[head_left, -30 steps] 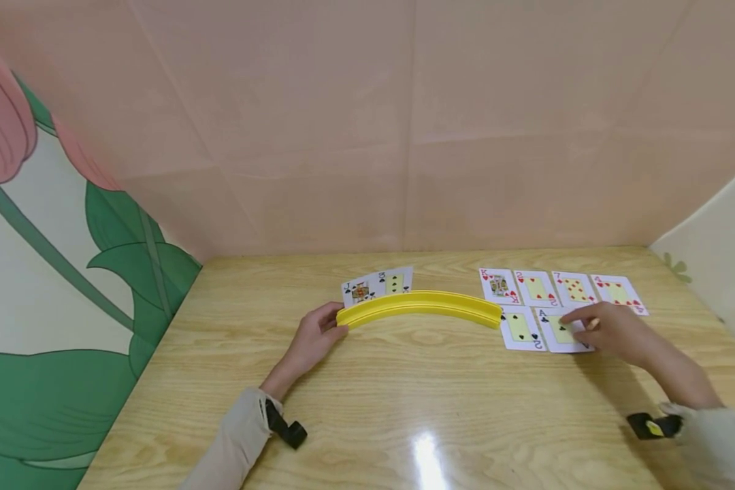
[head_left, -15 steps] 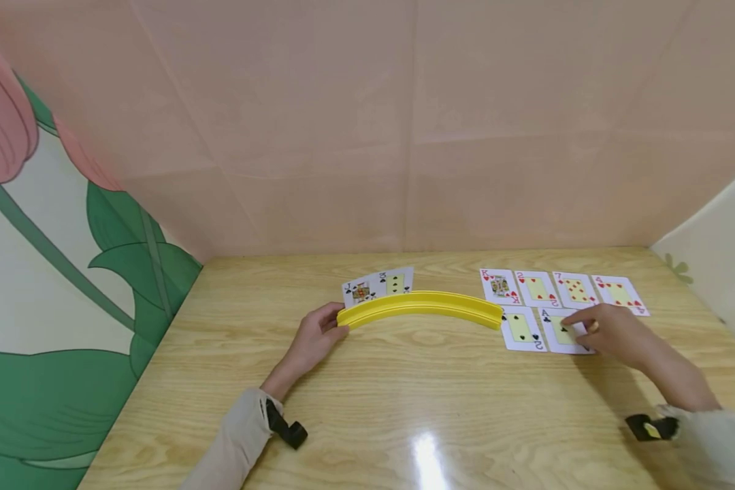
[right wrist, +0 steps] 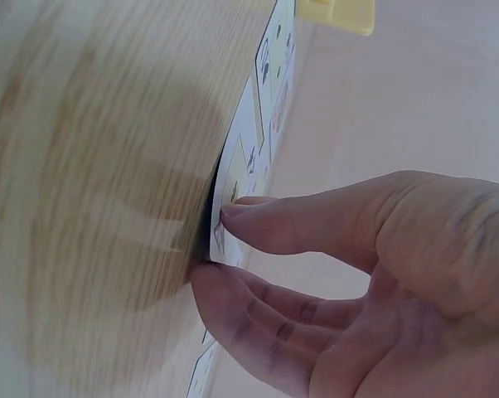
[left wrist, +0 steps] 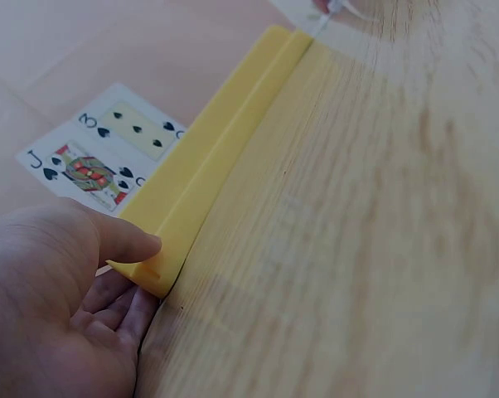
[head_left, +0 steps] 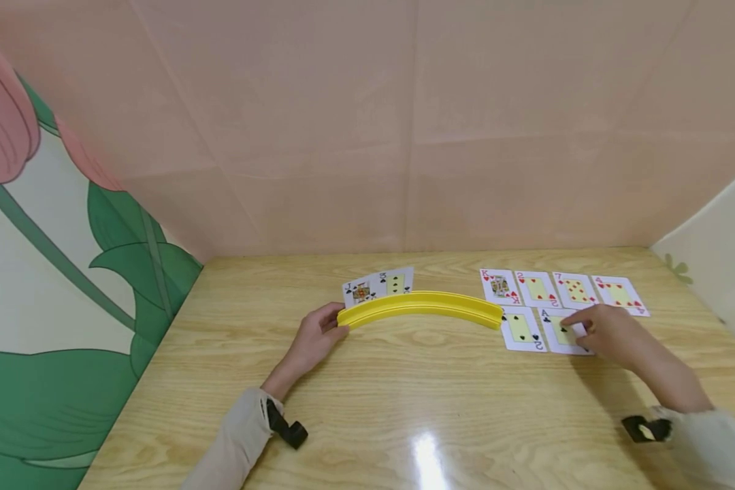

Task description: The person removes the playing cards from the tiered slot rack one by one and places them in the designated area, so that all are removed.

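Note:
My left hand [head_left: 311, 340] grips the left end of a curved yellow card holder [head_left: 422, 303]; in the left wrist view the thumb presses on its near side with fingers behind. A jack of spades [left wrist: 87, 172] and a spade number card [left wrist: 138, 130] stand upright in the holder's left part. At the right, my right hand [head_left: 621, 337] pinches the right edge of an ace of clubs [head_left: 554, 333]. In the right wrist view the thumb lies on the card and a fingertip is at its corner, where the edge looks slightly lifted.
A row of face-up red cards lies behind: king [head_left: 499, 286], two [head_left: 535, 289], seven [head_left: 574, 290] and four [head_left: 618, 294]. A black two [head_left: 520, 329] lies left of the ace, partly hidden by the holder's right end. A wooden table [head_left: 404, 388] meets a pink backdrop.
The right wrist and forearm have shifted slightly left, while the fingers stay at the ace. The left hand, the holder and the cards show no clear movement.

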A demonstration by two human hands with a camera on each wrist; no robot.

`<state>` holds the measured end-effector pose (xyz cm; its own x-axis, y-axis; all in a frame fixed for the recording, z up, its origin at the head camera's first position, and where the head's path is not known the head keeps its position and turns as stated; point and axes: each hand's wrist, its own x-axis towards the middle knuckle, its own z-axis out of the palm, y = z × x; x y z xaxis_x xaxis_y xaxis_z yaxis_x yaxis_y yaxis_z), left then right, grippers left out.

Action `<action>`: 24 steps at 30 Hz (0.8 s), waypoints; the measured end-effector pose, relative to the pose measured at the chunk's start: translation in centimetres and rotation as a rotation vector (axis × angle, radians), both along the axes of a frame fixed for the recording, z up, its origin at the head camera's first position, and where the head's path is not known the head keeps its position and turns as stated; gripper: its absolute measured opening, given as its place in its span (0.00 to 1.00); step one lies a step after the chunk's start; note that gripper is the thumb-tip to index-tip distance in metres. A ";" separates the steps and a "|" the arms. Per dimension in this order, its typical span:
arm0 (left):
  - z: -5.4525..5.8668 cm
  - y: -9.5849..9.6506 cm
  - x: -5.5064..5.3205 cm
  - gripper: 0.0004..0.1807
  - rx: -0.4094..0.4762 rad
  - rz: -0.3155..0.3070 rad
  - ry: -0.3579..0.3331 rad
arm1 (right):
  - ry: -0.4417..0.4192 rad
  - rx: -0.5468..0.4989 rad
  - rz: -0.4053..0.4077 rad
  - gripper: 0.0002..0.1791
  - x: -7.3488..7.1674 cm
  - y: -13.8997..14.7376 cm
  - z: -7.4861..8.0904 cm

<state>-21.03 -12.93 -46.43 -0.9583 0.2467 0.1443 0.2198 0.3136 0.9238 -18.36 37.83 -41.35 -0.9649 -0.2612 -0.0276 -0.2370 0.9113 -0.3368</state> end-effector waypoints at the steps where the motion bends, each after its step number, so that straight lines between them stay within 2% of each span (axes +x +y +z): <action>1: 0.0 0.0 0.0 0.18 -0.003 -0.002 0.003 | 0.007 0.004 -0.003 0.17 0.0 0.0 -0.1; 7: 0.2 0.0 0.1 0.18 -0.005 -0.010 0.002 | 0.044 0.026 -0.002 0.16 -0.1 -0.1 -0.4; 15: 0.6 0.3 0.3 0.18 0.026 0.003 -0.004 | 0.137 0.052 0.033 0.17 -0.1 -0.4 -1.0; 19: 0.5 0.2 0.3 0.18 0.014 -0.003 -0.003 | 0.150 0.076 0.042 0.16 -0.1 -0.6 -0.6; 20: 0.1 0.1 0.1 0.18 0.010 0.000 -0.004 | 0.147 0.076 0.037 0.16 -0.1 -0.7 -0.4; 24: 0.2 0.1 0.2 0.18 -0.005 0.003 -0.012 | 0.148 0.059 0.022 0.17 0.0 -1.2 0.3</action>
<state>-20.87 -12.83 -46.22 -0.9607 0.2442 0.1318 0.2079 0.3190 0.9247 -18.34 36.60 -41.07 -0.9537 -0.2842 0.0988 -0.3000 0.9224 -0.2431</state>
